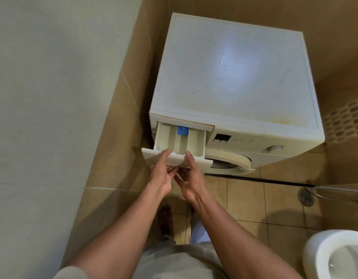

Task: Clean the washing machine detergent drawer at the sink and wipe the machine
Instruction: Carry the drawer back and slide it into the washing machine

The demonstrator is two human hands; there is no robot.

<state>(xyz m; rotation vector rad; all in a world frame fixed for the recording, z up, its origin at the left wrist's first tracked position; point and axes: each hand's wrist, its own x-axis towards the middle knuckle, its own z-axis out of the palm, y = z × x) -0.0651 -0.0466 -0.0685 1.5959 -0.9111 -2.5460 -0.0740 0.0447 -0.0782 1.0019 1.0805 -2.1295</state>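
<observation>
While it sticks out of the washing machine's [234, 77] upper left slot, the detergent drawer [180, 142] runs lengthwise far to near, front panel nearest. Both the left grip [164, 175] and the right grip [192, 179] pinch that panel, thumbs on top, fingers curled beneath. A blue insert [182, 130] sits at the far end of the middle compartment. Below is a tiled floor [254, 200], with a toilet [323, 250] near right.

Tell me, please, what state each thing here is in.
Drawer: pulled out, still in its slot.
Left hand: grips the drawer front, thumb on top.
Right hand: grips the drawer front, thumb on top.
Machine: top stained.
Door: cannot tell whether shut.
Toilet: bowl uncovered.
</observation>
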